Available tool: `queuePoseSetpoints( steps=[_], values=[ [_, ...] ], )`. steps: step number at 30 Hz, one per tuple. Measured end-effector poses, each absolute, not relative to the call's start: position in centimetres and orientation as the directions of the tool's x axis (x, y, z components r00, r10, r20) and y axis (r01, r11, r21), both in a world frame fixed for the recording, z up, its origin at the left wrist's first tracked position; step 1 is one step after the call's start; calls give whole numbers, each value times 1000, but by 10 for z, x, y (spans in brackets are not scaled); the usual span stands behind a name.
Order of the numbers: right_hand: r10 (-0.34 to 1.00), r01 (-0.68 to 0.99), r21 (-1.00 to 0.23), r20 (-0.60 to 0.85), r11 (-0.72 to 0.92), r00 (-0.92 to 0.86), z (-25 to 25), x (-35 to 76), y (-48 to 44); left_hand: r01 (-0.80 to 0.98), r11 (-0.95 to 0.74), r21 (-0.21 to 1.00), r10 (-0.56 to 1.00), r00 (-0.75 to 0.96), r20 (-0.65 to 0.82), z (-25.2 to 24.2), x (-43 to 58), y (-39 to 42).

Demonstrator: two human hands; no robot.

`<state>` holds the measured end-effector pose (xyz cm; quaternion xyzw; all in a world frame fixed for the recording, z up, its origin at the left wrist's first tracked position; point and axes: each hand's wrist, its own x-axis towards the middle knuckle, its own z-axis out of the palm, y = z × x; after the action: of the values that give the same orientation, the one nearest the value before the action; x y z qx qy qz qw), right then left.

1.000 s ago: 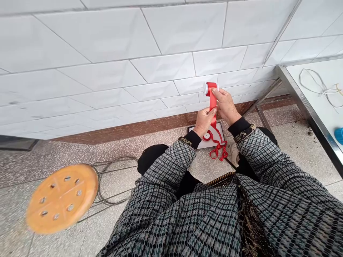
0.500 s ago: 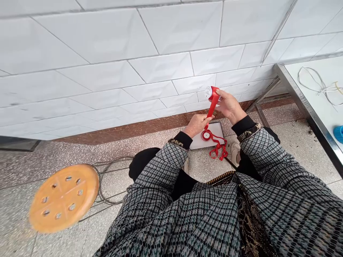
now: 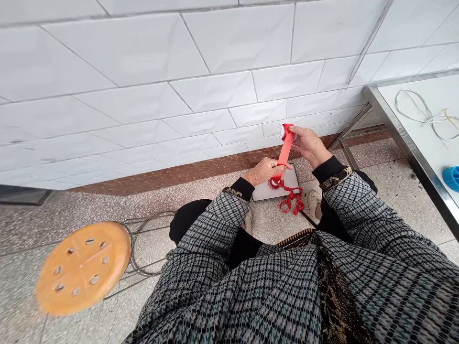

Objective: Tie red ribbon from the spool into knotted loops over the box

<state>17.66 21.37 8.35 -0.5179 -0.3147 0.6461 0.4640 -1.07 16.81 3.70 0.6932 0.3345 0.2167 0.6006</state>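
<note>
My right hand [image 3: 309, 145] is closed on a small white spool [image 3: 281, 132] with red ribbon wound around it. From the spool a flat stretch of red ribbon [image 3: 286, 149] runs down to my left hand [image 3: 267, 171], whose thumb and fingers pinch it. Below my left hand, loose curls of ribbon [image 3: 294, 200] trail down past a white board [image 3: 264, 192] with a dark edge. A second red roll [image 3: 274, 183] rests on that board, partly hidden by my left hand.
An orange round stool [image 3: 84, 267] with holes in its seat and thin metal legs is on the left. At right stands a metal-framed table [image 3: 405, 138] bearing a loop of wire [image 3: 426, 114] and a blue plastic item [image 3: 451, 177]. A white tiled wall [image 3: 215, 86] rises in front.
The spool in my right hand has come down slightly and turned. My left hand has moved slightly down and right along the ribbon, now covering more of the roll on the board.
</note>
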Motion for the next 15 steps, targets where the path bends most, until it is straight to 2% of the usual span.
queuePoseSetpoints(
  steps=[5,10,15],
  values=[
    [867,-296,-814,-470,-499,-169,95,181,210,465,-115,878,826,535,-175,24,-6,171],
    [818,-162,-815,-503,-556,-278,100,189,204,625,-192,757,913,396,-96,15,-12,184],
    [837,-38,-858,-489,-513,-245,98,193,199,676,-260,690,933,359,0,23,-25,193]
  ],
)
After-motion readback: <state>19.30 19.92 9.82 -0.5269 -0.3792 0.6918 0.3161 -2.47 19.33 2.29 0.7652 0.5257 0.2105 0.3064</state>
